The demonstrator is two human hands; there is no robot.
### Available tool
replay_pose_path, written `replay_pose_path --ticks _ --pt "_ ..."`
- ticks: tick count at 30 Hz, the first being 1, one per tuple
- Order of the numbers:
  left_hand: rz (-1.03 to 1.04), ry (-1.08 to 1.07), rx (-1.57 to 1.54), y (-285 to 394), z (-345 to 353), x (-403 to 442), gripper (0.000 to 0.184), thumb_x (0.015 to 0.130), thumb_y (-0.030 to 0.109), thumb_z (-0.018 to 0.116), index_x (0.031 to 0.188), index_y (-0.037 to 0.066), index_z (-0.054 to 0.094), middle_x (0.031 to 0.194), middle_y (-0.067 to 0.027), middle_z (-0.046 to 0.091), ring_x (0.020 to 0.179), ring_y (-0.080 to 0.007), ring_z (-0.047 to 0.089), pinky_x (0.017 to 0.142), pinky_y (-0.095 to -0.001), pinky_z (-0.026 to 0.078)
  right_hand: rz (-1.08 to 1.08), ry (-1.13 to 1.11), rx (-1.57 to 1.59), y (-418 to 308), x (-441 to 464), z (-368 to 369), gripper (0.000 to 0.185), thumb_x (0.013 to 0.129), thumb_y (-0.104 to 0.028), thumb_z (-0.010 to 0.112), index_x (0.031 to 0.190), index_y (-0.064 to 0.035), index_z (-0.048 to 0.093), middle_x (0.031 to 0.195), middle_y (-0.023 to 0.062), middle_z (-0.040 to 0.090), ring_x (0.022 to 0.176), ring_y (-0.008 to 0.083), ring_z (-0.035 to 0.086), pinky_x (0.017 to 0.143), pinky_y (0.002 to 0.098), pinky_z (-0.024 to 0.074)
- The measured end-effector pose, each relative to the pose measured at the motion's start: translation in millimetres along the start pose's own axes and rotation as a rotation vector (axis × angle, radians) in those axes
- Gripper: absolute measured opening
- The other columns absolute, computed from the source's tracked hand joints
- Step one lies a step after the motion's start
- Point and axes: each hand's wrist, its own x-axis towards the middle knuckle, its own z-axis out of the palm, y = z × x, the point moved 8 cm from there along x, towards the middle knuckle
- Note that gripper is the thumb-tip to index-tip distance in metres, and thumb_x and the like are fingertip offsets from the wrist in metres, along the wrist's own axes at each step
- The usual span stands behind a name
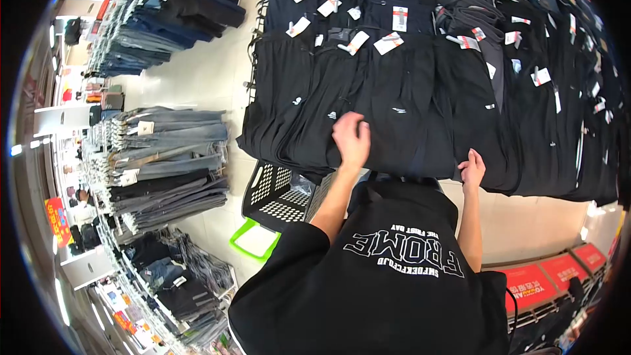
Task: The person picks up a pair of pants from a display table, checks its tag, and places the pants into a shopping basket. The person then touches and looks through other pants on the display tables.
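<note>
Several pairs of black trousers (pixel 401 102) hang side by side from a rack in front of me, with white and red paper tags near their waists. My left hand (pixel 351 139) is over the middle of these trousers, fingers loosely bent and thumb apart, nothing held in it. Beside the lower edge of the trousers, further right, is my right hand (pixel 472 169), its index finger stretched out and thumb apart. Whether the right fingertips touch the cloth, I cannot tell.
A black shopping basket (pixel 279 197) with a bright green handle (pixel 253 240) stands on the floor at my left. Racks of jeans (pixel 167 151) line the left side. Red sign boards (pixel 536 286) stand at lower right.
</note>
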Motion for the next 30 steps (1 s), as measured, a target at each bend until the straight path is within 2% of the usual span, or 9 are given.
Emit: replay_pose_path --ticks 3,5,8,11,17,19,22,26,30 --pt "-0.135 0.079 0.617 -90.9 -45.2 9.2 0.045 0.082 0.030 0.062 0.120 0.007 0.054 0.127 -0.0186 0.052 0.115 -0.0404 0.047 0.097 -0.0525 0.036 0.012 0.004 -0.026 -3.2 -1.0 2.5 0.032 0.095 -0.026 0.054 0.117 -0.0022 0.058 0.054 0.0059 0.058 0.034 0.0056 0.034 0.033 0.0224 0.0243" --pt "-0.424 -0.118 0.874 -165.8 -61.9 1.3 0.062 0.086 0.051 0.051 0.134 0.011 0.045 0.139 -0.0189 0.044 0.128 -0.0422 0.037 0.104 -0.0599 0.025 0.011 0.016 -0.066 -4.3 -1.3 1.6 0.032 0.095 -0.025 0.054 0.116 -0.0025 0.058 0.053 0.0056 0.057 0.033 0.0054 0.033 0.032 0.0225 0.0235" --pt "-0.583 -0.452 0.841 -214.9 -73.7 -9.4 0.059 0.086 0.049 0.053 0.131 0.010 0.049 0.139 -0.0160 0.045 0.129 -0.0371 0.038 0.105 -0.0598 0.023 0.007 0.006 -0.027 -1.5 0.2 0.8 0.031 0.095 -0.025 0.055 0.116 -0.0027 0.058 0.053 0.0054 0.057 0.033 0.0051 0.032 0.032 0.0225 0.0230" --pt "-0.208 0.028 0.585 -163.1 -98.0 6.6 0.039 0.085 0.028 0.061 0.117 0.005 0.058 0.122 -0.0172 0.058 0.116 -0.0346 0.051 0.101 -0.0489 0.034 0.013 0.010 -0.029 -2.2 -3.2 2.0 0.031 0.095 -0.025 0.055 0.116 -0.0030 0.059 0.053 0.0051 0.056 0.033 0.0047 0.032 0.032 0.0218 0.0233" --pt "-0.055 0.030 0.325 -87.8 -68.4 12.8 0.023 0.082 0.014 0.063 0.100 -0.001 0.065 0.101 -0.0185 0.065 0.095 -0.0357 0.060 0.086 -0.0423 0.046 0.048 -0.014 0.032 0.1 -3.4 3.4 0.029 0.091 -0.026 0.061 0.113 -0.0071 0.060 0.057 0.0063 0.060 0.039 0.0076 0.046 0.035 0.0225 0.0341" --pt "0.018 -0.071 0.276 -38.2 -34.2 8.4 0.023 0.083 0.012 0.062 0.103 0.000 0.063 0.107 -0.0161 0.063 0.101 -0.0336 0.057 0.092 -0.0421 0.042 -0.356 0.077 -0.203 -23.4 -11.4 -2.4 0.029 0.088 -0.024 0.063 0.112 -0.0072 0.062 0.063 0.0056 0.065 0.050 0.0112 0.057 0.046 0.0275 0.0457" --pt "0.052 -0.278 -0.032 16.5 23.5 -6.7 0.021 0.085 0.008 0.060 0.105 0.004 0.063 0.110 -0.0125 0.063 0.106 -0.0295 0.055 0.092 -0.0394 0.041 -0.265 0.279 -0.561 -51.3 -33.2 -9.4 0.034 0.085 -0.028 0.062 0.109 -0.0050 0.062 0.062 0.0136 0.063 0.056 0.0256 0.063 0.060 0.0359 0.0507" --pt "0.065 -0.692 -0.277 91.6 92.9 -41.6 0.023 0.085 0.010 0.061 0.107 0.004 0.062 0.112 -0.0136 0.061 0.108 -0.0305 0.054 0.095 -0.0387 0.042 -0.062 0.081 -0.406 -26.2 -17.0 -17.4 0.036 0.085 -0.028 0.062 0.106 0.0018 0.063 0.060 0.0131 0.063 0.058 0.0234 0.065 0.061 0.0363 0.0508" --pt "0.124 -0.988 -0.338 152.9 135.5 -78.7 0.025 0.085 0.013 0.060 0.108 0.004 0.061 0.110 -0.0130 0.062 0.105 -0.0302 0.055 0.093 -0.0384 0.042 -0.175 0.142 -0.310 -56.5 -6.7 -52.0 0.040 0.086 -0.025 0.062 0.114 0.0030 0.059 0.059 0.0115 0.063 0.056 0.0217 0.063 0.059 0.0353 0.0497"
